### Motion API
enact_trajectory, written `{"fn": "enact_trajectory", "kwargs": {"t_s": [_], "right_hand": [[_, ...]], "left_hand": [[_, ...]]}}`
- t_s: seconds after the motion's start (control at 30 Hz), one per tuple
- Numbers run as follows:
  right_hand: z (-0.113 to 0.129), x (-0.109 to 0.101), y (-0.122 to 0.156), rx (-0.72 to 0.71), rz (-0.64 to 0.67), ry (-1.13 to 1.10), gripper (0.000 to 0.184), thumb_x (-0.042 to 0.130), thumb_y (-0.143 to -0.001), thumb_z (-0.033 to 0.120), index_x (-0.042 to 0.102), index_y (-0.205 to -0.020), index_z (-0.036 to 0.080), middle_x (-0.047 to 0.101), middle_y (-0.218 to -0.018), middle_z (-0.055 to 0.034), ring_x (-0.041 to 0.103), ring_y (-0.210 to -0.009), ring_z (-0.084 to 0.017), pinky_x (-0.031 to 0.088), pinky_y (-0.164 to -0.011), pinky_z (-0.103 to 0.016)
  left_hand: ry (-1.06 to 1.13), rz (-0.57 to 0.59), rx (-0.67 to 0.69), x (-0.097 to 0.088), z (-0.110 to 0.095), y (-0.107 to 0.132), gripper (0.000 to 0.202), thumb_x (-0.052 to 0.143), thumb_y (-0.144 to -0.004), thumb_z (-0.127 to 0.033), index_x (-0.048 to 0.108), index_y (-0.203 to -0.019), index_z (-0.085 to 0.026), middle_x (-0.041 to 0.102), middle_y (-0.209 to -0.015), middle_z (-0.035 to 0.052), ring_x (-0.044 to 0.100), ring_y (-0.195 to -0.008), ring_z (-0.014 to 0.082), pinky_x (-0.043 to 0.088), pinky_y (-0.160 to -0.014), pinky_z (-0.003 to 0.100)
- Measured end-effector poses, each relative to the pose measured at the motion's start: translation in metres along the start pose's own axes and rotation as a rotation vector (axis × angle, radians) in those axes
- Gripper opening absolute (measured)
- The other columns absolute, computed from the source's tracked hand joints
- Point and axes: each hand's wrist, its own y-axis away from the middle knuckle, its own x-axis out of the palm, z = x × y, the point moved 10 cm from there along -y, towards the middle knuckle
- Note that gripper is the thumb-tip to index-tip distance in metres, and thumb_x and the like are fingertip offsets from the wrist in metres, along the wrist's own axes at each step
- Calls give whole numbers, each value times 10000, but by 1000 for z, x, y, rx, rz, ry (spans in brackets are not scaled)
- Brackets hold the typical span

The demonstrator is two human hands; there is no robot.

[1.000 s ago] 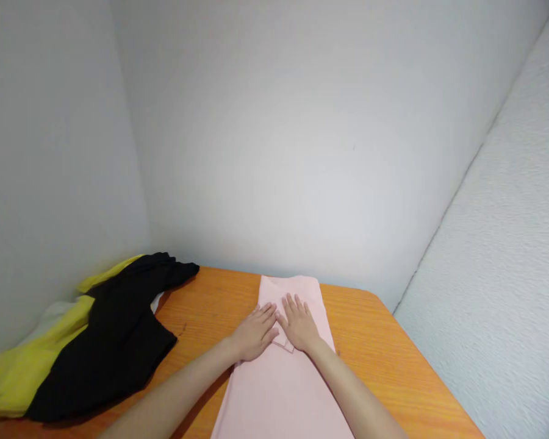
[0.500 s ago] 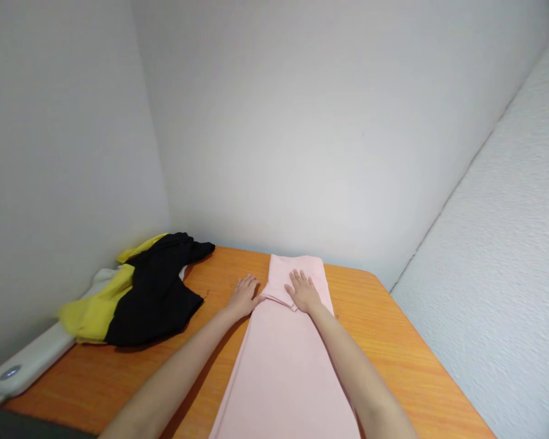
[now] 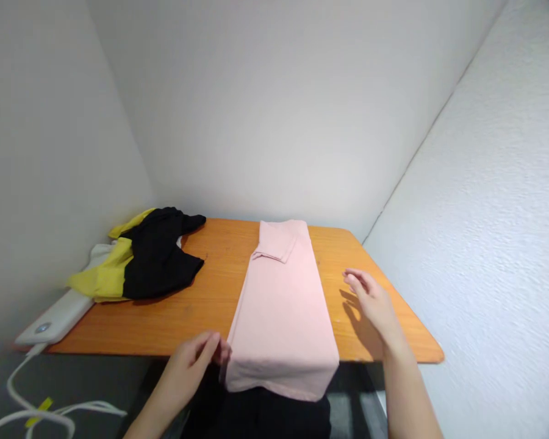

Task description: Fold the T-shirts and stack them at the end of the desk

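Spreading out to both sides of the pink garment (image 3: 283, 305), the wooden table (image 3: 155, 332) is orange-brown, smooth and streaked with grain. The pink garment lies lengthwise on it, a long flat strip of matte, soft-looking cloth, its hem drooping over the near edge in shallow ripples. At its far end, what looks like a sleeve (image 3: 274, 244) is turned flat across the body. The step in hand seems to be arranging this folded cloth; moving the hem would call for a hold on both corners and an even lift, lest it crease.

Well left of the pink garment, limp black fabric (image 3: 158, 268) overlaps rumpled yellow fabric (image 3: 107, 277). Farther left, partly under the yellow, is a hard white oblong device (image 3: 57, 317) with rounded edges.

Right of the pink garment, the right hand (image 3: 375, 302) hovers loosely curled, holding nothing. At its lower left edge, the left hand (image 3: 187, 366) is half-curled and blurred; whether it pinches the cloth, I cannot tell. Smallest, far left, are a looping white cable (image 3: 10, 387) and a yellow tag (image 3: 44, 405).
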Motion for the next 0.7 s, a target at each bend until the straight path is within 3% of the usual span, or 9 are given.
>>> {"fn": "enact_trajectory", "kwargs": {"t_s": [0.07,0.1,0.2,0.27,0.37,0.47,0.57,0.7], "right_hand": [[-18,-24,50,124,-20,-102,490,507,-872,619,646,-1059,188,693,-1028,-109,654,-926,-224,505,-832,-351],[-30,-26,74,197,14,-97,506,491,-872,637,659,-975,171,702,-920,-103,661,-823,-213,511,-767,-339],[-70,-2,139,396,244,84,595,439,-864,688,662,-736,151,652,-637,-71,602,-585,-190,477,-627,-332],[-85,26,166,413,399,169,567,521,-819,685,683,-718,150,659,-642,-66,610,-625,-206,477,-667,-342],[-74,61,175,285,416,3,540,650,-750,639,710,-997,163,710,-961,-83,629,-924,-257,470,-860,-368],[-55,79,176,243,379,-249,598,658,-753,641,681,-1105,160,688,-1088,-96,585,-1077,-283,423,-972,-407],[-41,83,190,305,475,-370,570,668,-757,632,706,-1038,138,706,-1006,-104,619,-1004,-287,445,-943,-432],[-13,66,217,303,640,-458,595,732,-687,620,710,-1018,126,712,-923,-118,659,-873,-279,510,-802,-397]], "left_hand": [[5,163,-99,33,25,38,518,325,-954,-551,651,-785,-185,694,-747,44,649,-722,196,498,-702,274],[-18,196,-142,45,40,50,510,341,-940,-566,661,-823,-187,707,-786,50,664,-756,208,509,-729,287],[-141,136,-203,59,83,60,529,463,-856,-613,636,-1088,-170,694,-1118,114,645,-1065,281,481,-958,381],[-196,38,-166,60,94,50,653,522,-802,-634,576,-1212,-129,614,-1277,168,552,-1225,318,399,-1068,436],[-144,11,-79,66,84,33,612,519,-807,-641,631,-1114,-123,687,-1118,164,596,-1148,340,416,-1044,467],[70,120,-84,77,62,28,533,569,-781,-642,690,-962,-155,733,-889,108,653,-1007,333,488,-955,444],[238,195,-188,77,45,45,521,661,-707,-634,711,-920,-161,741,-865,94,638,-1031,342,487,-959,436],[455,222,-350,63,42,90,568,707,-655,-631,723,-965,-156,741,-955,111,646,-1010,364,506,-915,479]]}}
